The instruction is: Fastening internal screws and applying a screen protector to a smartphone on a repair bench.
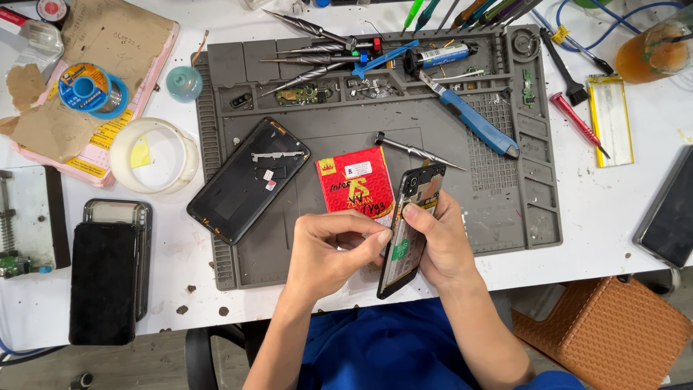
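Observation:
My right hand [442, 242] holds an opened phone body [408, 235] upright on its edge over the front of the grey repair mat [339, 144]; its inner circuit side faces left. My left hand [328, 249] is pinched at the phone's left edge, fingertips touching the inside near the middle. A red packet [354, 186] lies flat just behind my left hand. A black phone back cover [249, 178] rests on the mat to the left.
Screwdrivers and tweezers [310, 50] fill the mat's back trays, with a blue knife [473, 119] and a loose screwdriver [415, 150]. Black phones [105, 278] lie at left, a tape roll [153, 154], solder spool [90, 88], a flat battery [610, 119], another phone [671, 213].

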